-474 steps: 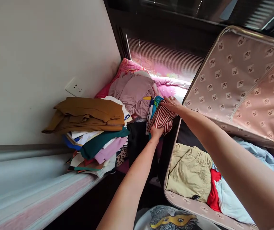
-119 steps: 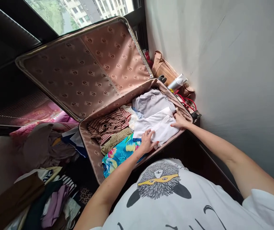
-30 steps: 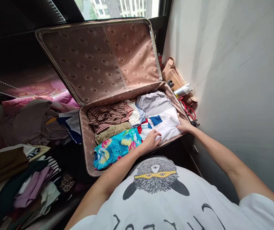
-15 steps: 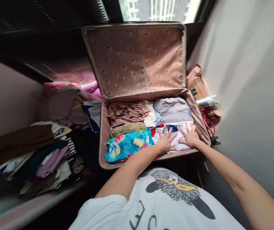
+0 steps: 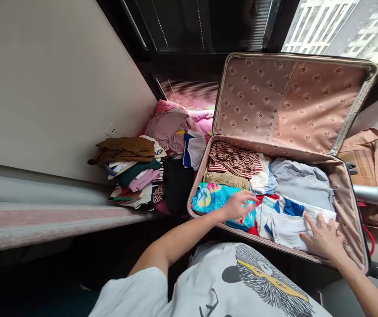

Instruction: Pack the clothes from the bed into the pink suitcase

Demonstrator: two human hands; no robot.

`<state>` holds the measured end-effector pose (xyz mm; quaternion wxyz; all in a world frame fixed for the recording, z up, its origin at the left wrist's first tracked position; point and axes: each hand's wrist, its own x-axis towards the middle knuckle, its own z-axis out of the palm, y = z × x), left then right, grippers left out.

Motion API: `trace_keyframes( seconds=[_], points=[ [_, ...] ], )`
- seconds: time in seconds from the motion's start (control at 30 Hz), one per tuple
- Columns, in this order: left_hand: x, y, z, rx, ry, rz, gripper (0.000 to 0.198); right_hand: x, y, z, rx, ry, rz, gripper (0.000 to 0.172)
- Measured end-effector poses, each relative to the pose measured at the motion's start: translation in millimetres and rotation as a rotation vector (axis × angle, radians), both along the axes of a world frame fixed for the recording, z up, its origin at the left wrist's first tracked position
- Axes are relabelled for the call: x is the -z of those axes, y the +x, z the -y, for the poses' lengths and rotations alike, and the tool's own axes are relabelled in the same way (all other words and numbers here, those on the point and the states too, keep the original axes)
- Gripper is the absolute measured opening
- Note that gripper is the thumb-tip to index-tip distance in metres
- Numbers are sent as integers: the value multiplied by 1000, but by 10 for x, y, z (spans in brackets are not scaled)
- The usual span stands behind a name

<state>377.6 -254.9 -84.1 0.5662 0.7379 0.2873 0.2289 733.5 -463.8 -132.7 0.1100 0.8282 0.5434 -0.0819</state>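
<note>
An open suitcase point(image 5: 310, 110) with a pink patterned lining holds folded clothes. My right hand point(image 5: 325, 237) lies with spread fingers on a folded white garment point(image 5: 288, 231) at the front right. Over the turquoise floral garment point(image 5: 213, 198) is my left hand point(image 5: 240, 204), its fingers apart and nothing in them; whether it touches the cloth I cannot tell. Behind are a striped garment point(image 5: 233, 158), a khaki one point(image 5: 226, 179) and a grey one point(image 5: 302, 180). A bit of blue cloth point(image 5: 293, 207) shows beside the white garment.
Left of the suitcase stands a stack of folded clothes point(image 5: 126, 152) near the wall. Mauve cloth point(image 5: 167, 130) and pink bedding point(image 5: 203, 121) are heaped by the window. A brown paper bag point(image 5: 362, 158) and a silvery roll point(image 5: 373, 193) are on the right.
The view has swung left, so the suitcase sits farther right. My left hand has lifted off the white garment and moved left over the floral one. My right hand stays on the white cloth.
</note>
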Motion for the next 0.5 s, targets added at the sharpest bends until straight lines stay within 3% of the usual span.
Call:
trace_keyframes(
  seconds=[0.1,0.17,0.2,0.27,0.33,0.5],
  points=[
    [-77,-952,-762,-490,-191,6,35,-203,-471,-201,0,93,-13,64],
    [-13,-1481,-1247,-816,-265,-153,37,-313,-897,-375,-22,138,-71,61],
    [51,-1690,-1460,-914,-282,-234,40,-355,-1116,-457,-45,157,-104,60],
    [222,-1989,-1823,-1009,-295,-352,46,-408,-1515,-586,-106,212,-158,57],
    [427,-2140,-2130,-1020,-298,-406,54,-428,-1814,-646,-173,283,-193,53],
    [920,-2116,-2853,-986,-302,-519,74,-435,-2150,-494,-258,384,-235,45]
  ],
)
